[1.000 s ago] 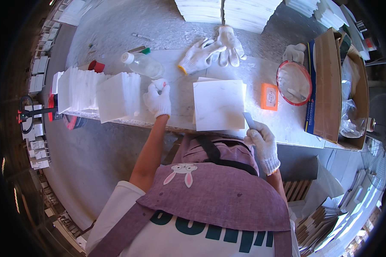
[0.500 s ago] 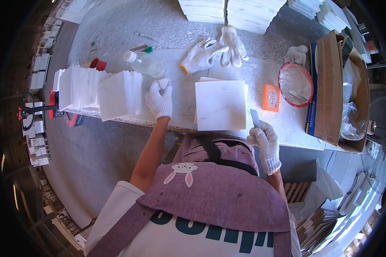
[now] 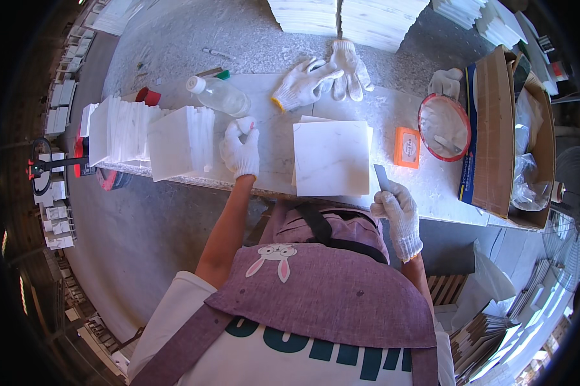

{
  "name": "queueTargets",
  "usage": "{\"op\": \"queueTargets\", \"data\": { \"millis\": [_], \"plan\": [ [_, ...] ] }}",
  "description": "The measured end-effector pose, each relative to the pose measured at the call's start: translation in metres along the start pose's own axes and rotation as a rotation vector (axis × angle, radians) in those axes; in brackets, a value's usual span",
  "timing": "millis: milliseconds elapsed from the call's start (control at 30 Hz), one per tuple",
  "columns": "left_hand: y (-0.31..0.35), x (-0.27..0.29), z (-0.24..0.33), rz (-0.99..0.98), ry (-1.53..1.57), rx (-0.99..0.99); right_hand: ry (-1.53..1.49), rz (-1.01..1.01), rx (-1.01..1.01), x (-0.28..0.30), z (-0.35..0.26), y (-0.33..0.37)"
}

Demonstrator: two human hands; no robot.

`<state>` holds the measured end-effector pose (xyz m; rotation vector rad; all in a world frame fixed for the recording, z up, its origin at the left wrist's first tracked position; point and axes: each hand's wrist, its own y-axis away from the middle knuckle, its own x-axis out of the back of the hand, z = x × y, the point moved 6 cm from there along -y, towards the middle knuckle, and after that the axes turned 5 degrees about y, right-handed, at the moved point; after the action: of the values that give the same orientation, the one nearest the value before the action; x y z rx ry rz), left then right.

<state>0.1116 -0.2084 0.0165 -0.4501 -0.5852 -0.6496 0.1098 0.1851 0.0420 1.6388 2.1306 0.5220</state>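
Note:
Both my hands wear white knit gloves. My right hand [image 3: 398, 209], at the table's front edge, is closed round a flat grey scraper blade [image 3: 381, 176] that points up and away. My left hand [image 3: 240, 149] rests on the table with curled fingers and the thumb near the fingertips. A small reddish spot shows there, but whatever it may hold is too small to make out. Between my hands lies a short stack of square white marble tiles [image 3: 332, 159], slightly fanned. Left of my left hand, more tiles [image 3: 182, 141] stand on edge in a row.
Beyond my left hand a clear bottle [image 3: 220, 96] lies tilted near a red cap [image 3: 148, 96]. Spare gloves [image 3: 303, 85] lie farther back. To the right are an orange box [image 3: 407, 147], a red-rimmed bowl of white paste [image 3: 446, 122] and a cardboard box [image 3: 496, 141]. Tall tile stacks [image 3: 380, 22] stand behind.
The scraper blade in my right hand has tilted very slightly to the left. Both hands and the tiles otherwise stay where they were.

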Motion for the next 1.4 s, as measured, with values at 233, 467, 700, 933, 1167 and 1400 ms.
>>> {"op": "queueTargets", "data": {
  "millis": [233, 467, 700, 933, 1167, 1400],
  "plan": [
    [0.004, 0.002, 0.006, 0.027, 0.11, 0.055, -0.013, 0.013, -0.009, 0.003, 0.001, -0.001],
    [0.019, 0.01, -0.018, 0.138, -0.027, -0.035, -0.038, 0.085, -0.009, 0.003, -0.007, 0.003],
    [0.064, 0.027, 0.054, 0.002, 0.027, -0.236, -0.052, 0.068, -0.001, 0.017, 0.006, 0.005],
    [0.064, -0.038, 0.144, -0.507, -0.1, -0.806, -0.159, 0.084, 0.0, 0.011, 0.001, -0.003],
    [0.043, -0.095, 0.159, -0.689, -0.301, -0.883, -0.258, 0.114, -0.015, 0.021, 0.004, 0.004],
    [0.024, -0.072, 0.161, -0.505, -0.161, -0.765, -0.245, 0.291, 0.038, 0.05, 0.014, 0.004]
  ]
}}
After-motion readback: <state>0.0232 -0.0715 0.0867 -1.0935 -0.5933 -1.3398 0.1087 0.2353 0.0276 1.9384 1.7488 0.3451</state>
